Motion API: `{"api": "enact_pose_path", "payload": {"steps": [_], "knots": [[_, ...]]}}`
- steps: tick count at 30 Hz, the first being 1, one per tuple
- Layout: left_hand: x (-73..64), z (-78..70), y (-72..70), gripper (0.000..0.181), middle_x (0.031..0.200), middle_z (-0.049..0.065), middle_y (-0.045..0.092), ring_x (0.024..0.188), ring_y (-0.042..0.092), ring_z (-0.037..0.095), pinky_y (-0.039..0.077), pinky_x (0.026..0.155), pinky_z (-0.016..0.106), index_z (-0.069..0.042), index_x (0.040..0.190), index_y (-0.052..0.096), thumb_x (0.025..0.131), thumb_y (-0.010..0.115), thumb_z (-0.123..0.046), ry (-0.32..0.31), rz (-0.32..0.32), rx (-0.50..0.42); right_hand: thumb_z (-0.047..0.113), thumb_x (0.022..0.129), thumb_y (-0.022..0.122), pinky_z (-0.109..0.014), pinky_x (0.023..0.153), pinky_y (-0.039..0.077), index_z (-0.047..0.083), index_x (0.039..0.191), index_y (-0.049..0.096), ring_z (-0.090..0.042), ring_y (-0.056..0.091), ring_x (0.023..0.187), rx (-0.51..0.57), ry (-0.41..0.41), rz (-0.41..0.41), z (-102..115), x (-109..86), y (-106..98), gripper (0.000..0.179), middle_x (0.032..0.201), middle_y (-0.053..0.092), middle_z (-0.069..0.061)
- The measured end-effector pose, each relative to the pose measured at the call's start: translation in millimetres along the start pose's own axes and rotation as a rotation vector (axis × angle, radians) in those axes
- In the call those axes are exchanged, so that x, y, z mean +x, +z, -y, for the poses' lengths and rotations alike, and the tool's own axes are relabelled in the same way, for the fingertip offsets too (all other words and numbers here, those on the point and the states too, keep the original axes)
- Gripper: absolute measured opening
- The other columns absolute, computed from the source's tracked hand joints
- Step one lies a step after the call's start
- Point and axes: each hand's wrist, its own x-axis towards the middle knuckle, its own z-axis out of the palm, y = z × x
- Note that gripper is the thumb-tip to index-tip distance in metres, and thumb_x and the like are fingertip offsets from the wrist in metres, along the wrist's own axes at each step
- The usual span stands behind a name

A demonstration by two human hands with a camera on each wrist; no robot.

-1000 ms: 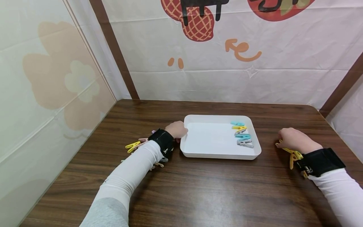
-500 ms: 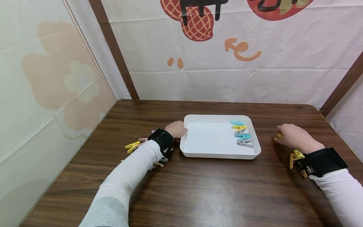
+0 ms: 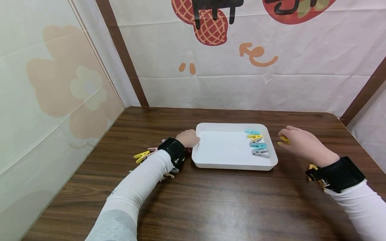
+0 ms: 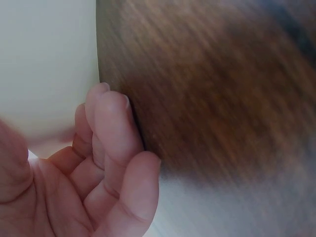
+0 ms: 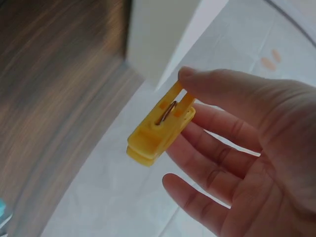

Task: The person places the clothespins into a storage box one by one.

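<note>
My right hand [image 3: 301, 142] pinches a yellow clothespin [image 5: 160, 121] by its handle end between thumb and fingers, just right of the white tray [image 3: 223, 164]. Its jaws point away from the hand. On the far left, my left hand [image 3: 187, 138] lies at the tray's left rim, its fingers [image 4: 116, 128] loosely bent and the palm showing nothing held. Inside the tray, along its right side, lie blue, yellow and grey clothespins, among them a blue clothespin [image 3: 252, 132] at the back and a grey clothespin [image 3: 260, 154] in front.
More clothespins lie on the brown table [image 3: 229, 204] around the left wrist, including a yellow clothespin [image 3: 141, 156] and a pink clothespin [image 3: 152, 149]. Other yellow clothespins [image 3: 312, 168] are partly hidden by the right wristband [image 3: 339, 174]. White printed cloth [image 3: 229, 90] hangs behind the table.
My right hand has lifted the yellow clothespin away from the others by the right wrist and moved left, closer to the tray. The left hand and tray stay put.
</note>
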Motion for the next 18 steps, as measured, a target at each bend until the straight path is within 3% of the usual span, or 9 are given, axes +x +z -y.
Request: {"api": "enact_pose_path", "payload": {"steps": [9, 14, 18], "knots": [[-3.2, -1.7, -1.3, 0.031, 0.057, 0.008, 0.063, 0.048, 0.059, 0.019, 0.045, 0.046, 0.029, -0.005, 0.083, 0.062, 0.099, 0.045, -0.024, 0.000, -0.014, 0.011, 0.010, 0.081, 0.079, -0.039, 0.068, 0.050, 0.000, 0.110, 0.067, -0.019, 0.056, 0.078, 0.099, -0.099, 0.048, 33, 8.5, -2, 0.033, 0.094, 0.061, -0.004], [-4.0, -1.6, -1.5, 0.032, 0.057, 0.008, 0.063, 0.047, 0.058, 0.019, 0.044, 0.046, 0.030, -0.004, 0.082, 0.063, 0.099, 0.044, -0.024, -0.004, -0.012, 0.011, 0.010, 0.081, 0.079, -0.043, 0.077, 0.051, 0.002, 0.109, 0.068, -0.020, 0.060, 0.087, 0.120, -0.172, 0.062, 46, 10.6, 3, 0.031, 0.099, 0.062, -0.003], [-4.5, -1.5, -1.6, 0.031, 0.057, 0.008, 0.063, 0.047, 0.058, 0.019, 0.045, 0.046, 0.030, -0.004, 0.084, 0.063, 0.099, 0.044, -0.025, -0.008, -0.009, 0.008, 0.007, 0.079, 0.080, -0.041, 0.076, 0.052, 0.004, 0.104, 0.069, -0.020, 0.060, 0.086, 0.121, -0.223, 0.082, 52, 12.3, 11, 0.028, 0.100, 0.064, -0.005]]}}
